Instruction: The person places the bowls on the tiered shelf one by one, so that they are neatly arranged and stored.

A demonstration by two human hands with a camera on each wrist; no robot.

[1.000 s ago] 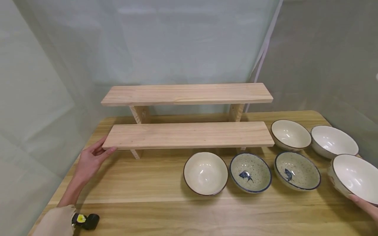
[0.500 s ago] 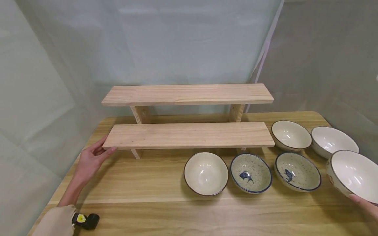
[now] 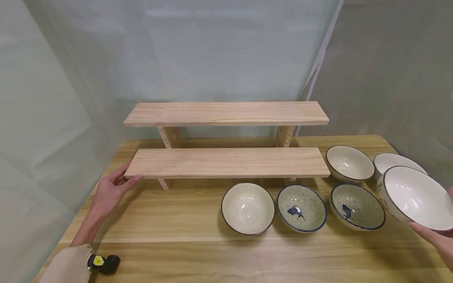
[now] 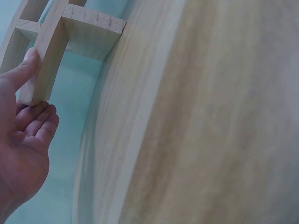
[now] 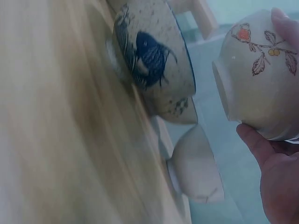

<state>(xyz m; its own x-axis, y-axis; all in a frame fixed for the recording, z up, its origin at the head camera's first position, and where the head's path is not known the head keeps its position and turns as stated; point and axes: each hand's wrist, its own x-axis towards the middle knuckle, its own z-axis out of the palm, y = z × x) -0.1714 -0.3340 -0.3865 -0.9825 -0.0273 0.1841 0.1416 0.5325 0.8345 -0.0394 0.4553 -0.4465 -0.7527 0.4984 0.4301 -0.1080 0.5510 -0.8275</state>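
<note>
At the left end of the two-tier wooden shelf (image 3: 226,163), my left hand (image 3: 107,194) grips the lower board. In the left wrist view the thumb lies on one face of the board (image 4: 49,56) and the curled fingers on the other. My right hand (image 3: 433,243) holds a white bowl (image 3: 417,198) at the right edge of the head view. The right wrist view shows this bowl (image 5: 252,93) off the table, with a painted branch, leaves and a red flower on its outside. Its far side is cut off there.
Two speckled bowls with blue fish, (image 3: 301,200) and a second bowl (image 3: 357,196), stand in a row beside a cream bowl (image 3: 247,208). Behind them are another cream bowl (image 3: 348,161) and a white bowl (image 3: 393,160), partly hidden. A pale curtain (image 3: 226,51) hangs behind the table (image 3: 177,251).
My right hand has raised the white bowl and brought it slightly left, so it now overlaps the white bowl behind. The left hand stays on the shelf.
</note>
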